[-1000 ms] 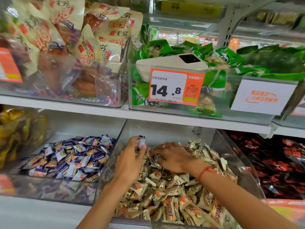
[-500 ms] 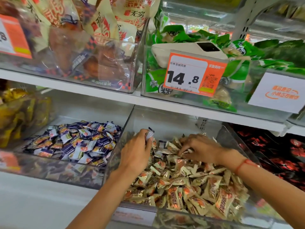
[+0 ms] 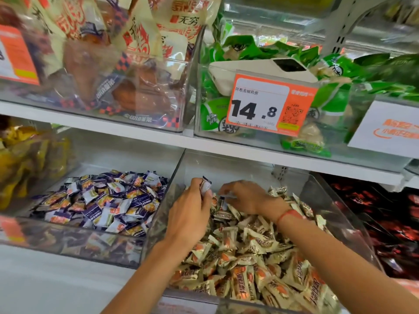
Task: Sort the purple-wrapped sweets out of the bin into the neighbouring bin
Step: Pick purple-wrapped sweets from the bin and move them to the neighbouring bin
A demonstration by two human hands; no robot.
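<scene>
Bin point(image 3: 340, 211): we note clear rigid plastic, heaped with crinkled gold wrappers.
Left hand point(image 3: 190, 216): curled, gripping purple-wrapped sweets point(image 3: 205, 184).
Right hand point(image 3: 247, 198): fingertips pinch a dark-ended sweet point(image 3: 222, 201) in the heap.
Neighbouring bin point(image 3: 74, 243): glossy purple pillow packs.

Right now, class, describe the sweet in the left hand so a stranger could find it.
Find the orange price tag reading 14.8. In the clear bin below it, the left hand pinches one sweet above the pile. Its wrapper is pale with dark ends; its neighbours are cream and orange.
</scene>
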